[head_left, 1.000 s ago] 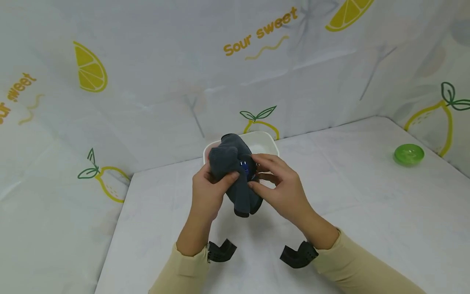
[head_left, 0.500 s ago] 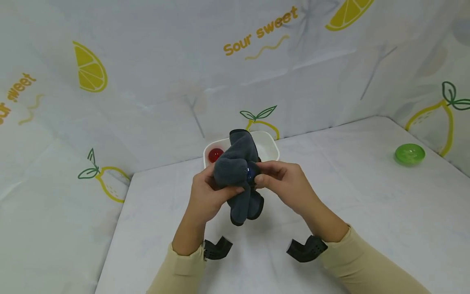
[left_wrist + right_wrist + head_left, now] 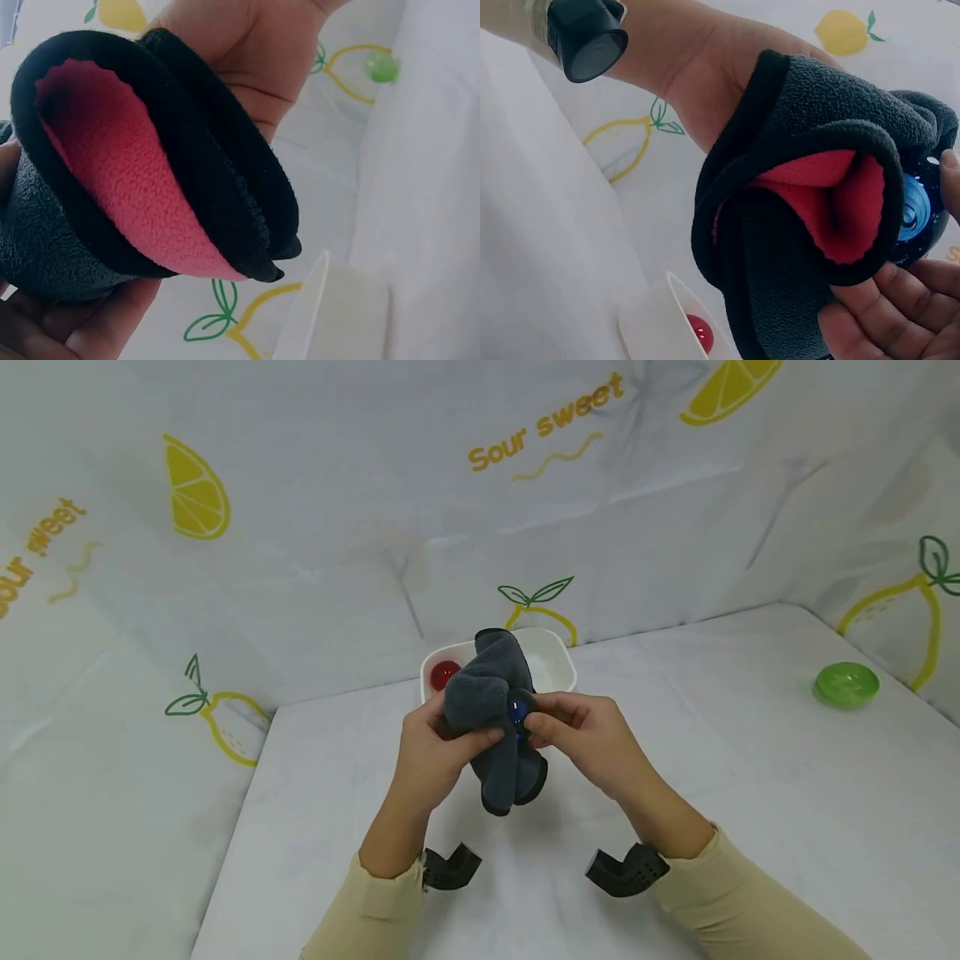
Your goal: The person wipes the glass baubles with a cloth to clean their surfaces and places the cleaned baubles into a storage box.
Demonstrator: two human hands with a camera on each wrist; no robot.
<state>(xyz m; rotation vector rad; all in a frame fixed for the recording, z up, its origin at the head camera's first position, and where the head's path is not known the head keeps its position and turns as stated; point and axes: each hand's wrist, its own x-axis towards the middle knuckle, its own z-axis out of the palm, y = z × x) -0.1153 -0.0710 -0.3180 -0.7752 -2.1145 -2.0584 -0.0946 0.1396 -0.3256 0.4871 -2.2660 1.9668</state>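
Cloth (image 3: 491, 710) lower, against ball (image 3: 519, 708).

Tub (image 3: 558, 653): white, at the back of the desk (image 3: 750, 793).
Red ball (image 3: 444, 674): inside the tub.
Green dish (image 3: 847, 683): far right, near the wall.

- White-covered table (image 3: 750, 793), set against lemon-print walls.
- White tub (image 3: 558, 662) at the far edge, near the middle.
- Green dish (image 3: 847, 683) by the far right corner.
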